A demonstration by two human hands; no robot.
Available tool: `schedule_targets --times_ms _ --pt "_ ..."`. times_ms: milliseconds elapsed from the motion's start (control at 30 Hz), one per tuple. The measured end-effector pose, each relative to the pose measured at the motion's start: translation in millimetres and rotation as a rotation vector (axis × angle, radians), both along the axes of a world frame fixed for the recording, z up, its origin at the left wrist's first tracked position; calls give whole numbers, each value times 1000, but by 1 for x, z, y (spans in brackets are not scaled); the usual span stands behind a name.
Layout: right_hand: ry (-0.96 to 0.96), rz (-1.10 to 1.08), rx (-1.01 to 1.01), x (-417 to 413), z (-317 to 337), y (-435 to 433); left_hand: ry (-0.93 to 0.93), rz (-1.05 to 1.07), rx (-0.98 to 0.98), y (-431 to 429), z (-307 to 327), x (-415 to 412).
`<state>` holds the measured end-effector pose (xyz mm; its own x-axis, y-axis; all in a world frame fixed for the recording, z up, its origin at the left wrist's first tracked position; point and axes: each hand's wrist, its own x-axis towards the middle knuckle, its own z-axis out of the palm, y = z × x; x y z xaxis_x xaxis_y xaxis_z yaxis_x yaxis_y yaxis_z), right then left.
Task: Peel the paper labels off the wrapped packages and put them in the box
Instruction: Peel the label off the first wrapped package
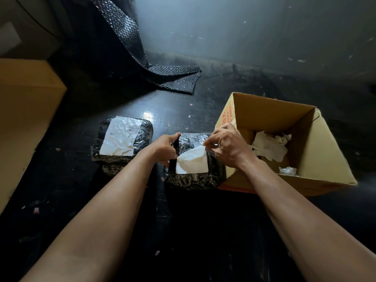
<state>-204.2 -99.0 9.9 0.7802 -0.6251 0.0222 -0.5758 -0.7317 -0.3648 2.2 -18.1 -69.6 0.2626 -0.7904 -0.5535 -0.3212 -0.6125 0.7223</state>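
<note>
Forearms: ours, nearest, reaching far.
Right hand (227, 146): fingers pinch the label (192, 161) corner.
Left hand (165, 148): grips the near package (193, 159), steadying.
Peel: we should pull low, slowly.
Box (317, 143): right, touching package.
Far-left package (122, 139): labelled.

Glossy plastic-wrapped package (191, 159), crinkled paper label (192, 162), matt cardboard box (317, 143).

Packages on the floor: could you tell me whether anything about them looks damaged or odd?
The left package's label is badly crinkled but fully attached. The right package's label has its top corner lifted by the right hand.
</note>
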Motion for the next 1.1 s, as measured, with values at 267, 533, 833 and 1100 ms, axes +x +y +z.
schedule_targets --times_ms 267,533,833,1100 --pt "13 -15 -6 -7 2 6 -104 -44 -5 -1 3 -4" --pt "6 -49 -6 -14 3 12 -88 -57 11 -4 5 -4" --pt "11 -89 50 -24 2 20 27 31 -128 1 -5 -8" --pt "-11 -69 -10 -27 -1 25 -73 63 -200 -3 -18 -8"
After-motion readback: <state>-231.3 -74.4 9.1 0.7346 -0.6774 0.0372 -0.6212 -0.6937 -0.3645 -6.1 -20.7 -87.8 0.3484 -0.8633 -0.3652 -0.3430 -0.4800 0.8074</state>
